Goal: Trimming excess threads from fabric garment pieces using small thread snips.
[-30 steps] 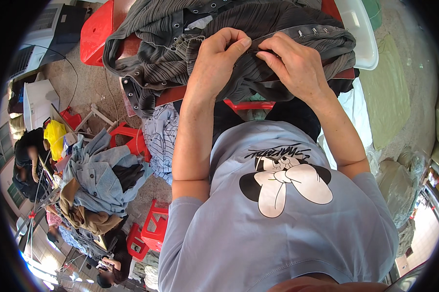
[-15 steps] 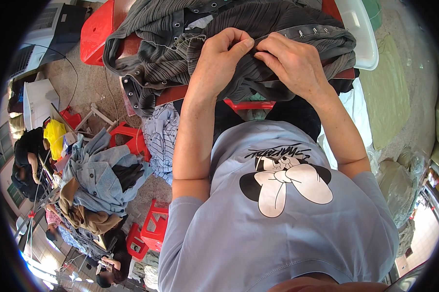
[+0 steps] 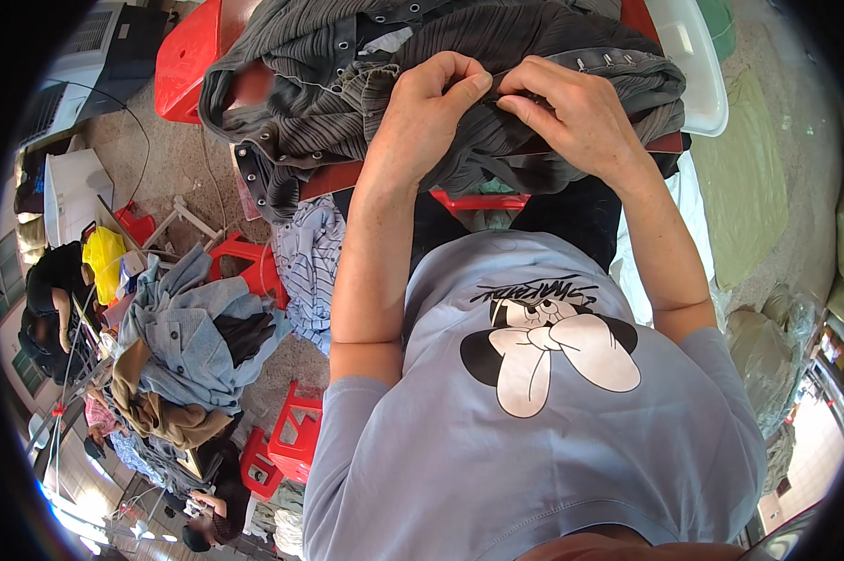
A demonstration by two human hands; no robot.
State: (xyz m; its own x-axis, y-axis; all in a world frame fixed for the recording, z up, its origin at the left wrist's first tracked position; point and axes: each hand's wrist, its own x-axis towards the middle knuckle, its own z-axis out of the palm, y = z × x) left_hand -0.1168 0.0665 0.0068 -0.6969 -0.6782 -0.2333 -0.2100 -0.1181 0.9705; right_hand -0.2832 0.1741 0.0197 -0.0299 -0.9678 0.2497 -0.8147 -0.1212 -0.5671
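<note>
A dark grey ribbed garment (image 3: 319, 120) lies bunched in front of me, with metal eyelets along one band and small metal hooks along another. My left hand (image 3: 429, 107) pinches its edge between thumb and forefinger. Just to the right, my right hand (image 3: 581, 117) is curled at the same edge, thumb and forefinger tips close to the left fingertips. What exactly lies between the fingertips is too small to make out. The hooks show on the band beyond my right knuckles.
Under the garment is a dark red board (image 3: 333, 180). A white plastic tub (image 3: 707, 84) stands at the right, a red stool (image 3: 184, 70) at the far left. Blue clothing (image 3: 193, 327) is heaped to the left, near more red stools (image 3: 296, 435). Other people work at the far left.
My right hand has shifted slightly to the right and its thumb and forefinger have changed position. My left hand stays almost in place on the garment.
</note>
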